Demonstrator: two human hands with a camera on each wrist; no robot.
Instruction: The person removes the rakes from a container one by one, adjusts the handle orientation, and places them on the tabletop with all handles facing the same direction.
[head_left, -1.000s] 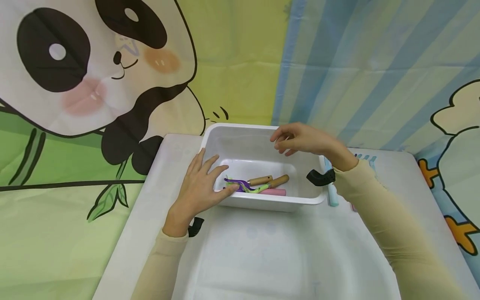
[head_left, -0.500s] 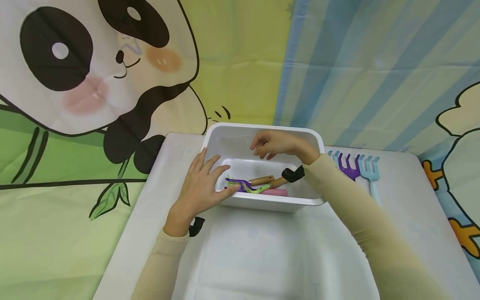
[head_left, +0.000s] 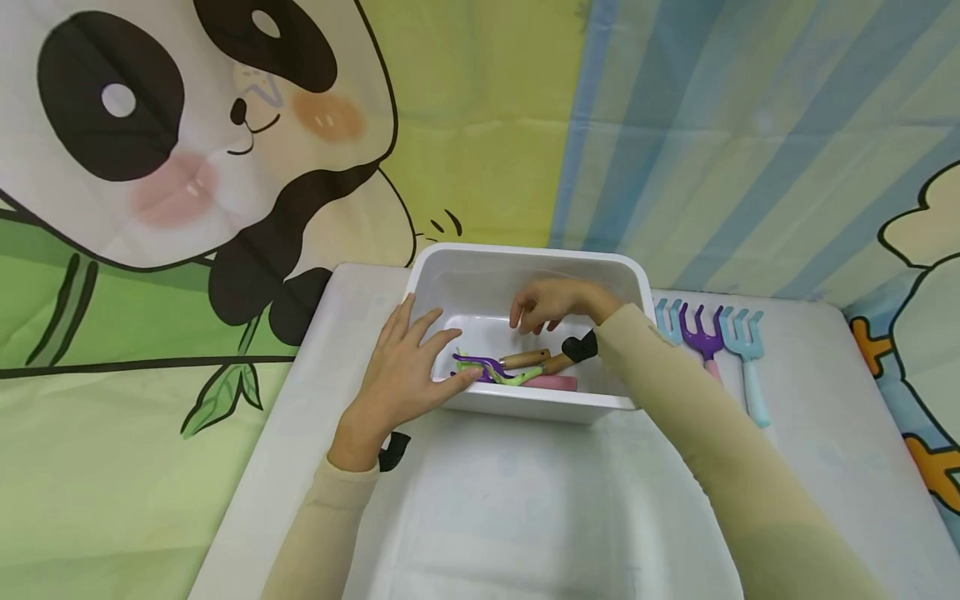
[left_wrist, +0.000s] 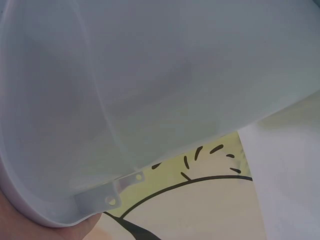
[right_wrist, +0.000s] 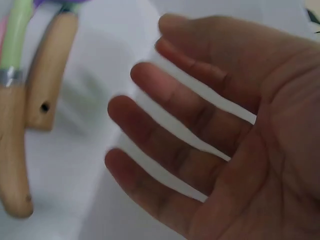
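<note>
A white plastic bin (head_left: 525, 404) stands on the table. My left hand (head_left: 393, 375) rests on its left side with fingers spread, the thumb over the front rim. Inside the bin hovers my right hand (head_left: 551, 304), fingers loosely bent and holding nothing. Just below it lies a pile of small hand tools: a purple head (head_left: 480, 362), a light green one (head_left: 517, 379), a pink handle (head_left: 553, 383) and a wooden handle (head_left: 525, 359). The right wrist view shows a second wooden handle (right_wrist: 15, 150), joined to the green shaft, beside the right hand's fingertips.
Right of the bin, hand rakes lie side by side: a light blue one (head_left: 669, 321), a purple one (head_left: 702, 337) with a pink handle, and another light blue one (head_left: 744, 337). A cloth printed with a panda (head_left: 315, 225) hangs behind the white table (head_left: 510, 508).
My right hand has moved left from the bin's right side and then lowered into it. The rakes on the right have come into view from behind the arm. The left hand stays in place.
</note>
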